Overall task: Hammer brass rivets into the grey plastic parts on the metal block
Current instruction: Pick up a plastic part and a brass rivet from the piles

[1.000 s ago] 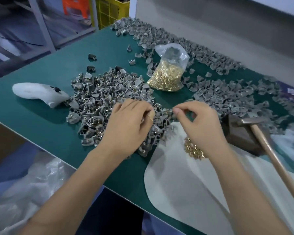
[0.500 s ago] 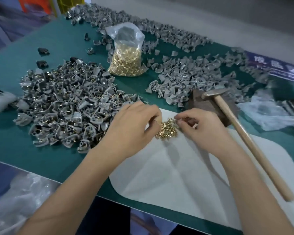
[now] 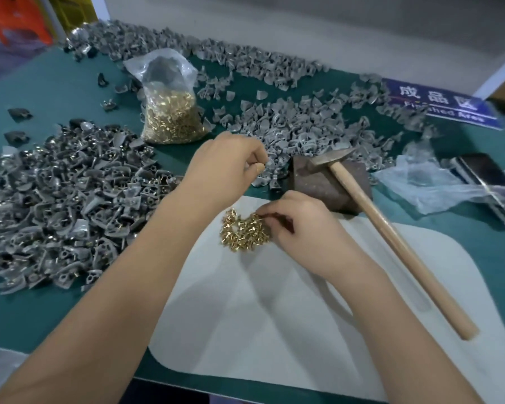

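A small heap of loose brass rivets (image 3: 242, 232) lies on the white mat (image 3: 274, 322). My right hand (image 3: 303, 231) rests at its right edge, fingers curled, pinching a rivet. My left hand (image 3: 228, 167) is farther back at the near edge of the pile of plain grey plastic parts (image 3: 303, 123), fingertips and thumb closed on one small grey part. The brown metal block (image 3: 321, 188) stands just right of that hand with nothing grey on top. The hammer (image 3: 391, 237) lies with its head on the block and its wooden handle pointing toward me.
A big pile of grey parts with rivets in them (image 3: 64, 199) fills the left of the green table. A clear bag of rivets (image 3: 169, 115) stands behind it. A blue sign (image 3: 438, 103), crumpled plastic (image 3: 420, 182) and a phone (image 3: 490, 179) lie at the right.
My left hand moved from the rivet heap back to the edge of the plain grey parts. My right hand dropped down onto the rivet heap. The view shifted right.
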`<state>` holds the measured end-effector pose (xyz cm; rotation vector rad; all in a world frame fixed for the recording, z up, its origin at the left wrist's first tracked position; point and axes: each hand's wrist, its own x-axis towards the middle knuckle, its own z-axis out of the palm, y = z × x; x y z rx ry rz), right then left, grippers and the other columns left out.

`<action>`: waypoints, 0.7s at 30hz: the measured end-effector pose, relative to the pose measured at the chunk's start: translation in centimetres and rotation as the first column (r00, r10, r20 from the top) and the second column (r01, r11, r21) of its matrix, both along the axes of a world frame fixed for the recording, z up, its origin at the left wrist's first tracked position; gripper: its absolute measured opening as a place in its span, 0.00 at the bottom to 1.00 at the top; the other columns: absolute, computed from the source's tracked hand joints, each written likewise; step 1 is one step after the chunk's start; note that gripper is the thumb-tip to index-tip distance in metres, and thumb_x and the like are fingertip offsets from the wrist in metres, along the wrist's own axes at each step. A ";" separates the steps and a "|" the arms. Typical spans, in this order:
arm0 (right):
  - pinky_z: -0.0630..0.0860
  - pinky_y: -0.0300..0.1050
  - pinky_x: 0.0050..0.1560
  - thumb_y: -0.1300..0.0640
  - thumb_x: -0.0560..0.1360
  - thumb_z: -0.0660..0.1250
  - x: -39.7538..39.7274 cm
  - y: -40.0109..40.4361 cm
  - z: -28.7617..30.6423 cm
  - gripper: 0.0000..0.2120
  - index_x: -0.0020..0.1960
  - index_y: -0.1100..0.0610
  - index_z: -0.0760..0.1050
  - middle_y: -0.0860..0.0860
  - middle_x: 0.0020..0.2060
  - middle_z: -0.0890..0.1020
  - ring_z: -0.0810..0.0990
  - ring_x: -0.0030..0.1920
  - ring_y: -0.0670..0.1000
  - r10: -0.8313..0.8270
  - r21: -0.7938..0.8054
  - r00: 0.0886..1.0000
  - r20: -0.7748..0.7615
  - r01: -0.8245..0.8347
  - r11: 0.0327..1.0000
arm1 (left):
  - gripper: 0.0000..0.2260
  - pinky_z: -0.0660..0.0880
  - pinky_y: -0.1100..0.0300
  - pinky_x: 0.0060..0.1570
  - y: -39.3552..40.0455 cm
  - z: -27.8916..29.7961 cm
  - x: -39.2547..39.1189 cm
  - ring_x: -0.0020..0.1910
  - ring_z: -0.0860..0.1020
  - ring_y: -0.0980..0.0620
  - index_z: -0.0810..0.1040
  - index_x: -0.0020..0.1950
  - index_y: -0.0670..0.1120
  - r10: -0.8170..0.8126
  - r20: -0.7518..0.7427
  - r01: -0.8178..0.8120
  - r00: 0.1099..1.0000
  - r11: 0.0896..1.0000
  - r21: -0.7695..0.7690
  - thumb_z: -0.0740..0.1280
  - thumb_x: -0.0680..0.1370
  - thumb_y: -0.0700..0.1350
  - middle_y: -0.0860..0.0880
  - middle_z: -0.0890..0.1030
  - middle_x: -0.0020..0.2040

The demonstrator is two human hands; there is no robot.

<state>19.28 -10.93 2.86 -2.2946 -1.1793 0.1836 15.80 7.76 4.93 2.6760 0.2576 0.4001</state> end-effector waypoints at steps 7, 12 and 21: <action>0.68 0.36 0.48 0.64 0.75 0.71 0.3 -0.3 0.6 0.12 0.57 0.55 0.85 0.48 0.44 0.76 0.73 0.44 0.45 0.034 -0.050 0.998 -0.044 -0.036 0.998 | 0.11 0.70 0.51 0.59 -0.9 -1.8 1.0 0.59 0.73 0.50 0.81 0.60 0.54 -0.123 0.019 0.122 0.992 0.990 0.068 0.70 0.79 0.53 0.55 0.80 0.53; 0.68 0.31 0.44 0.63 0.75 0.73 0.7 -0.6 1.0 0.08 0.52 0.54 0.86 0.49 0.42 0.78 0.73 0.39 0.44 0.055 -0.072 0.994 -0.091 -0.062 0.995 | 0.16 0.59 0.57 0.59 -1.4 -3.1 1.4 0.62 0.64 0.50 0.78 0.69 0.56 -0.157 -0.010 0.157 0.988 0.980 0.124 0.67 0.81 0.52 0.54 0.76 0.59; 0.72 0.33 0.42 0.60 0.73 0.76 1.2 -1.3 1.3 0.06 0.50 0.53 0.85 0.46 0.41 0.80 0.77 0.40 0.43 -0.023 -0.054 0.980 -0.198 0.012 0.998 | 0.18 0.58 0.59 0.54 -0.7 -3.4 1.2 0.57 0.63 0.53 0.75 0.72 0.56 -0.202 -0.026 0.203 0.979 0.967 0.152 0.66 0.82 0.51 0.57 0.75 0.60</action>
